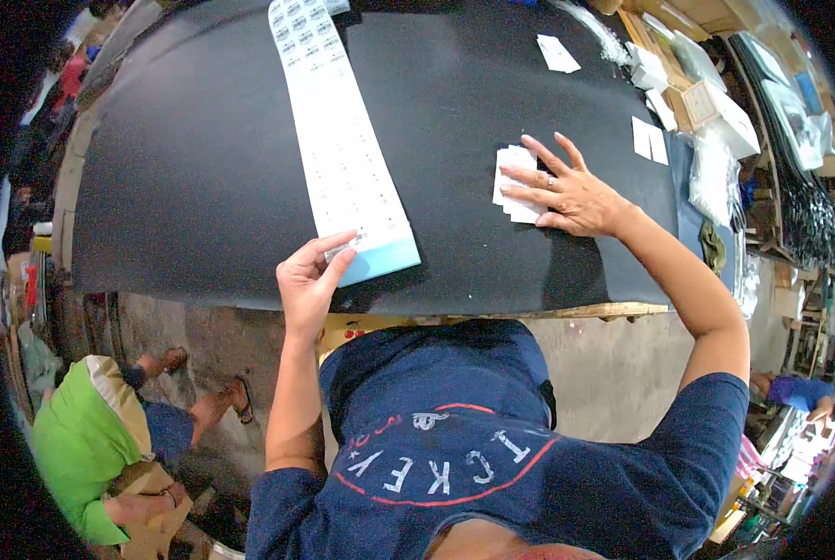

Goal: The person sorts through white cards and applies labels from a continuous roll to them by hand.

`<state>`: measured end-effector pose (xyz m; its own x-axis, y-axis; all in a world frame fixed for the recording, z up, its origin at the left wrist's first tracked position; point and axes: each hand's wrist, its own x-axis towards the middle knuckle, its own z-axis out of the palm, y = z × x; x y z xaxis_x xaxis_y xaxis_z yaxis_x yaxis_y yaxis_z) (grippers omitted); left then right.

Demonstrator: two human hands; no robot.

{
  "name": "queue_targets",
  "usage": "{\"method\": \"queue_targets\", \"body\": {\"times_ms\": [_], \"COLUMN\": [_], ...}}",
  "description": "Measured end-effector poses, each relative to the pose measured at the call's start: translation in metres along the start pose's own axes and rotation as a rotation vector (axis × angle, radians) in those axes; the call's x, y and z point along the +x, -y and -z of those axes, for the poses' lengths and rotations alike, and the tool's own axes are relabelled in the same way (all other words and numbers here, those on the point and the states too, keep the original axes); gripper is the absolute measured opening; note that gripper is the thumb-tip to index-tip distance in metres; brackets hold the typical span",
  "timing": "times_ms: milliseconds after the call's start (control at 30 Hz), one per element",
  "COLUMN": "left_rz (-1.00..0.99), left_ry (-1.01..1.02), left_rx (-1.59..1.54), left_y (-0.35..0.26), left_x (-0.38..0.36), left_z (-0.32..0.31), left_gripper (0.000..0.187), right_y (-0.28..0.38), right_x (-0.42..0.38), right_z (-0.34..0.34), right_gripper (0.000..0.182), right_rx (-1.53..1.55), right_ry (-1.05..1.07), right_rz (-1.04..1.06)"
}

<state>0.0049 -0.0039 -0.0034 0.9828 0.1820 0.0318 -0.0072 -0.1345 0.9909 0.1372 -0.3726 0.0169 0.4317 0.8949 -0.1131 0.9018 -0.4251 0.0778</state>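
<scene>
A long strip of printed stickers point(338, 121) runs from the far edge of the black table toward me, with a bare light-blue backing end point(380, 259). My left hand point(310, 275) pinches a sticker at that near end between thumb and fingers. To the right, my right hand point(567, 191) lies with its fingers spread over a small stack of white cards point(520, 213). The fingers hide part of the stack.
White cards point(557, 54) lie at the far right of the black table point(184, 187), and more white cards point(649, 140) near its right edge. White boxes point(719, 117) and clear plastic bags point(713, 182) crowd beyond. A person in a green top point(86, 434) sits at lower left.
</scene>
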Motion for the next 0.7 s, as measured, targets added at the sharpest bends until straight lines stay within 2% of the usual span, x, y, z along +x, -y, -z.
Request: {"method": "queue_targets", "body": {"times_ms": [133,200,233,267,333,400,467,533,600,633,667,700], "left_rz": [0.138,0.143,0.115,0.093,0.105,0.068,0.006,-0.096,-0.142,-0.073,-0.05,-0.125], "left_ry": [0.009,-0.005,0.004,0.01,0.026,0.044,0.054,0.077,0.111,0.173,0.168,0.187], "left_rx": [-0.056,-0.188,-0.229,-0.27,-0.293,-0.101,-0.184,-0.19,-0.339,-0.364,-0.382,-0.386], "left_y": [-0.012,-0.003,-0.004,-0.006,-0.011,-0.021,-0.027,-0.033,-0.041,-0.041,-0.038,-0.044], "left_x": [0.001,0.001,0.001,-0.001,-0.004,-0.005,-0.001,0.002,0.001,0.001,0.0,0.0], "left_z": [0.002,0.002,0.002,0.002,-0.001,-0.003,-0.003,0.002,0.004,0.006,-0.003,-0.008], "left_gripper": [0.022,0.024,0.024,0.025,0.025,0.026,0.024,0.024,0.026,0.031,0.031,0.034], "right_y": [0.003,0.006,0.015,0.028,0.061,0.084,0.109,0.125,0.136,0.142,0.139,0.136], "right_x": [0.001,0.002,0.007,0.014,0.036,0.06,0.087,0.108,0.117,0.123,0.118,0.116], "right_z": [0.01,0.012,0.018,0.027,0.045,0.055,0.043,0.045,0.051,0.051,0.044,0.042], "right_gripper": [0.056,0.059,0.064,0.069,0.065,0.055,0.05,0.049,0.047,0.045,0.045,0.044], "right_rx": [0.009,-0.008,0.029,0.176,0.614,0.928,1.416,1.517,1.553,1.629,1.631,1.603], "right_ry": [0.058,0.057,-0.014,-0.103,-0.342,-0.369,-0.506,-0.624,-0.664,-0.729,-0.703,-0.685], "right_rz": [-0.018,-0.04,-0.064,-0.102,-0.176,-0.271,-0.363,-0.341,-0.383,-0.405,-0.427,-0.435]}}
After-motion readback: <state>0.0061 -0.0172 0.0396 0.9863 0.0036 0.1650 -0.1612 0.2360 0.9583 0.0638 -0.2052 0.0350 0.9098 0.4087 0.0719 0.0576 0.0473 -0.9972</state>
